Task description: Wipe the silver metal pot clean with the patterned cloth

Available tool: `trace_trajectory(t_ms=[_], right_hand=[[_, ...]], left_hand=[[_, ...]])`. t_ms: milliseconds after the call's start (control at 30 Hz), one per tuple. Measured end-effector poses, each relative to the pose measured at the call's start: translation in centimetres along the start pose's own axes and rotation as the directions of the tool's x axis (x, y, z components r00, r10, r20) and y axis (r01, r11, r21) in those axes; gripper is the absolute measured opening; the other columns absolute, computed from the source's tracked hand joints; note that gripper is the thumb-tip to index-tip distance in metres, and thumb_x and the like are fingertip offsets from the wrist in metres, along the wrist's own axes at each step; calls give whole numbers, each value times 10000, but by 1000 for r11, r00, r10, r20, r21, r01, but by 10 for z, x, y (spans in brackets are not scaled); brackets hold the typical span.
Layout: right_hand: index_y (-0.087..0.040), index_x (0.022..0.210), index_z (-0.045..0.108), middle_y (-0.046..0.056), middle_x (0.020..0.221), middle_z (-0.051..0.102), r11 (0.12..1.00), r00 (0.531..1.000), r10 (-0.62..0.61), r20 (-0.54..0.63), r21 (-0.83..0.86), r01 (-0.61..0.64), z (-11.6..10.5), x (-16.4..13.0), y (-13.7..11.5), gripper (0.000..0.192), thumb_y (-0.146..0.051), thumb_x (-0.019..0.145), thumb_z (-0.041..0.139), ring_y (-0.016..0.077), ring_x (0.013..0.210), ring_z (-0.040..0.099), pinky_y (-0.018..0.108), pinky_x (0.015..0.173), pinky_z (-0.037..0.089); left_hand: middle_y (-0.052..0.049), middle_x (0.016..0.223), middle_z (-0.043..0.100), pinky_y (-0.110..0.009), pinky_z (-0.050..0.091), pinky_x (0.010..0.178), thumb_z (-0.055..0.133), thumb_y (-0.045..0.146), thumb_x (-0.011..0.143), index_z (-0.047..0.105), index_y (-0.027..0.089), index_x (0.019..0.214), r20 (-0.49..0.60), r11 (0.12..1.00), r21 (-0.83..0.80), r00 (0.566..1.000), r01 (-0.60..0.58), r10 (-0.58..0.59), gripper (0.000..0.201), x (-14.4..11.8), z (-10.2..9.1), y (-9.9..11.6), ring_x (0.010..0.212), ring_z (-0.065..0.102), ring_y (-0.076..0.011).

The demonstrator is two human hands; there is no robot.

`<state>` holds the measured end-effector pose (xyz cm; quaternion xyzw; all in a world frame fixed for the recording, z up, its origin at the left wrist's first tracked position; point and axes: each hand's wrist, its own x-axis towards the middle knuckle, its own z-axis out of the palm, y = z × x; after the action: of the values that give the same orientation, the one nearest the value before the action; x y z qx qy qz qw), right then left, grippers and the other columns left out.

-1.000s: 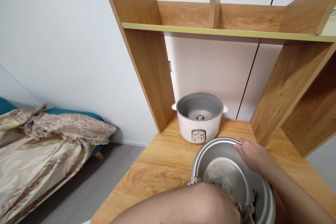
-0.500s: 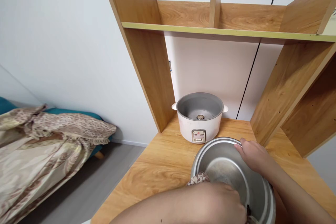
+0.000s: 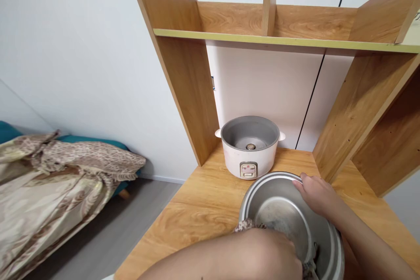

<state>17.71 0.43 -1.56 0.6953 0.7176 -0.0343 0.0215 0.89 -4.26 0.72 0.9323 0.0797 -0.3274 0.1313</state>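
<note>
A silver metal inner pot (image 3: 300,210) from a rice cooker lies tilted on the wooden desk, its open mouth facing me. My right hand (image 3: 316,194) grips the far right part of its rim, thumb on the inside edge. Down inside the pot is my left hand (image 3: 274,251), closed on a patterned cloth (image 3: 246,225) that sticks out on both sides of it. The fingers of that hand are mostly hidden. Just behind the pot stands the white rice cooker body (image 3: 234,159), lidless, with its grey interior and round centre plate showing.
The wooden desk (image 3: 177,223) has side panels and a shelf (image 3: 282,40) above the cooker. A pale wall rises behind. To the left, past a strip of grey floor (image 3: 144,201), a teal sofa (image 3: 108,142) is covered by a patterned throw (image 3: 82,183).
My left hand has shifted slightly left inside the pot with the cloth, and more cloth shows on its right side. My right hand and the pot stay in place.
</note>
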Motion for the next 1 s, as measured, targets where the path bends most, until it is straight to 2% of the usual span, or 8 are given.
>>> trace_trajectory(t_ms=[100,200,367,500,700,767,900,1000], right_hand=[[-162,986,589,140,905,712,1000,1000,-6,2,5,6,0,0,0,430,-425,1016,251,277,875,680,323,659,367],[-157,990,593,146,904,710,1000,1000,-5,8,7,5,-1,0,0,436,-423,1016,249,279,869,680,328,663,373],[-152,998,600,153,899,706,1000,1000,2,11,-3,-1,-1,1,0,458,-437,1015,241,281,868,679,331,676,385],[-154,995,595,153,911,705,1000,1000,1,14,-4,-1,-1,0,0,460,-440,1016,237,271,873,678,327,682,390],[-156,989,592,150,902,709,1000,1000,-2,14,2,2,-1,1,0,447,-424,1016,236,284,865,682,333,665,390],[-157,989,593,150,903,709,1000,1000,0,21,3,0,-1,1,0,446,-428,1015,240,287,869,682,334,669,392],[-155,992,593,151,898,707,1000,1000,1,15,9,-1,-1,0,0,446,-428,1014,241,287,884,682,332,680,395],[-156,986,591,148,886,708,1000,1000,0,8,7,0,-1,0,-1,442,-423,1015,240,288,875,685,334,675,395]], left_hand=[[-86,685,715,-293,401,450,561,244,816,706,128,771,-137,994,94,989,-50,63,191,-3,0,1,544,621,-190],[-84,686,714,-293,383,435,554,258,828,706,137,811,-208,995,94,976,-44,63,195,-6,-1,4,552,626,-197],[-107,734,726,-293,348,379,521,247,842,714,118,909,-98,999,43,995,10,-5,241,-4,-2,4,526,616,-205],[-98,701,721,-272,360,377,567,202,789,712,102,858,19,999,-28,999,-33,33,189,5,6,-2,419,538,-154],[-62,592,678,-286,359,415,589,245,784,660,153,642,-256,989,128,961,-68,100,184,4,13,-3,463,568,-169],[-58,589,676,-288,365,431,585,246,793,666,157,649,-285,987,150,953,-58,99,188,2,13,-1,477,577,-170],[-74,661,710,-297,388,451,556,253,817,711,148,775,-230,995,97,972,-23,45,192,1,7,1,524,612,-187],[-100,698,724,-303,415,465,543,240,813,728,125,841,-77,999,32,997,-20,23,220,1,2,1,538,626,-197]])
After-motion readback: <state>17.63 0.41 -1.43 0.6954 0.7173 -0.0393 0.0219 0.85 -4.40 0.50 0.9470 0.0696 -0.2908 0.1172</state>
